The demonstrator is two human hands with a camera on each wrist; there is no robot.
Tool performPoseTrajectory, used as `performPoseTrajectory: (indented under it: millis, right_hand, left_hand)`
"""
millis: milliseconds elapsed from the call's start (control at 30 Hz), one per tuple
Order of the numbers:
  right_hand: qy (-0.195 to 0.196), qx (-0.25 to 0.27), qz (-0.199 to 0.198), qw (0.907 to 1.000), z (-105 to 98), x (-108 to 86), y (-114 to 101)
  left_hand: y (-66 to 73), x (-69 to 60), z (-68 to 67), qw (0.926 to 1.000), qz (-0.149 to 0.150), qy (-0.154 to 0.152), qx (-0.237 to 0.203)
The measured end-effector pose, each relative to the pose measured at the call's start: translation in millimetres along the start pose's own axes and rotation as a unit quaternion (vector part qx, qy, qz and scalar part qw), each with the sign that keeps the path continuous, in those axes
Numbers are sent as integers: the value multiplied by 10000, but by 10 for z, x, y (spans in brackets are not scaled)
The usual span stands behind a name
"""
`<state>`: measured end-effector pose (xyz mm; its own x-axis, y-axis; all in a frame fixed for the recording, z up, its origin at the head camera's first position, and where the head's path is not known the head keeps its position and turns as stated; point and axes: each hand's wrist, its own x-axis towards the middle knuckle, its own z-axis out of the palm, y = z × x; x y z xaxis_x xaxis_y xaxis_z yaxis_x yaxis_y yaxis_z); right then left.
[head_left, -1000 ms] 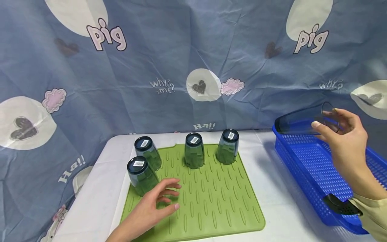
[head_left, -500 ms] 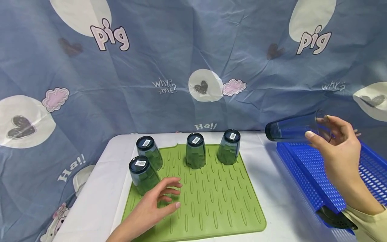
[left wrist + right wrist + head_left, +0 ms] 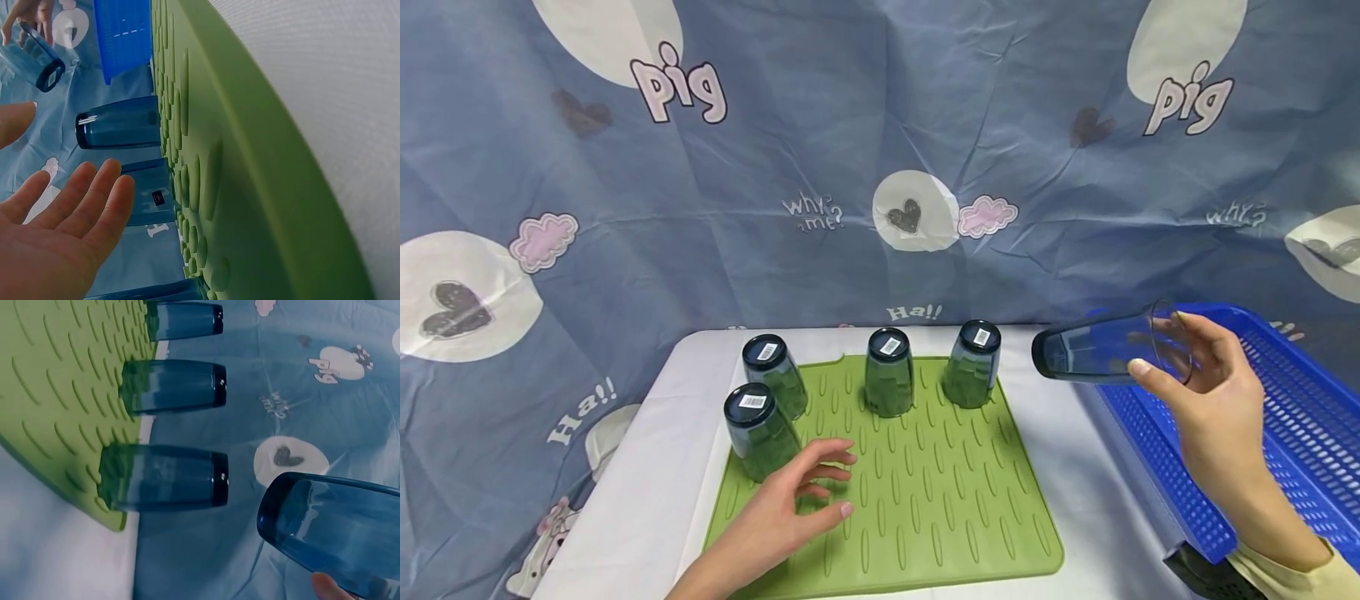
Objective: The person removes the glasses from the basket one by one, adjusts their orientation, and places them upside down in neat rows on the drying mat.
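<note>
My right hand (image 3: pixel 1217 400) grips a blue drinking glass (image 3: pixel 1093 348) near its rim. The glass lies almost level in the air, base pointing left, above the blue basket's near left side. In the right wrist view the same glass (image 3: pixel 337 531) shows large, a fingertip against its side. Over the green mat (image 3: pixel 917 500) hovers my left hand (image 3: pixel 782 508), fingers relaxed and holding nothing. It is nearest to an upside-down glass (image 3: pixel 760 433) at the mat's left. Behind that one is another inverted glass (image 3: pixel 775 375). Two more, a middle glass (image 3: pixel 889 375) and a right glass (image 3: pixel 972 367), stand along the back.
A blue perforated basket (image 3: pixel 1247 321) stands at the right on the white tablecloth (image 3: pixel 670 408). A patterned blue curtain (image 3: pixel 820 125) hangs behind the table. A strip of white cloth separates mat and basket.
My right hand has carried the glass left and downward, from over the basket toward the mat. My left hand has stayed nearly still. The view has shifted slightly.
</note>
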<state>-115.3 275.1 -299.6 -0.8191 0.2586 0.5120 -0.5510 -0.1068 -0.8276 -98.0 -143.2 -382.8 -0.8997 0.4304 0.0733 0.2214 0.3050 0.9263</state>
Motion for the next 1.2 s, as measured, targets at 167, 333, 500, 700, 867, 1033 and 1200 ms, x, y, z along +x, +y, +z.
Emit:
performPoseTrajectory:
  millis: [167, 333, 500, 700, 867, 1033, 1200]
  right_hand:
    - [-38, 148, 62, 9999, 80, -49, 28]
    - [-27, 96, 142, 9998, 146, -101, 67]
    - [-101, 150, 141, 9997, 211, -129, 125]
    - [-266, 362, 122, 9989, 295, -154, 221]
    - [-238, 239, 255, 9991, 350, -195, 272]
    - [-261, 524, 539, 9968, 381, -226, 307]
    - [-432, 769, 794, 9929, 393, -257, 347]
  left_hand:
    - [13, 1, -10, 10000, -7, 18, 17]
    - [11, 0, -11, 10000, -34, 4, -6]
    - [17, 3, -14, 10000, -64, -14, -15]
    - [35, 16, 0, 10000, -13, 51, 8]
    - [49, 39, 24, 9997, 133, 196, 104]
    - [62, 55, 38, 9994, 171, 296, 94]
    - [89, 67, 49, 9991, 157, 404, 30]
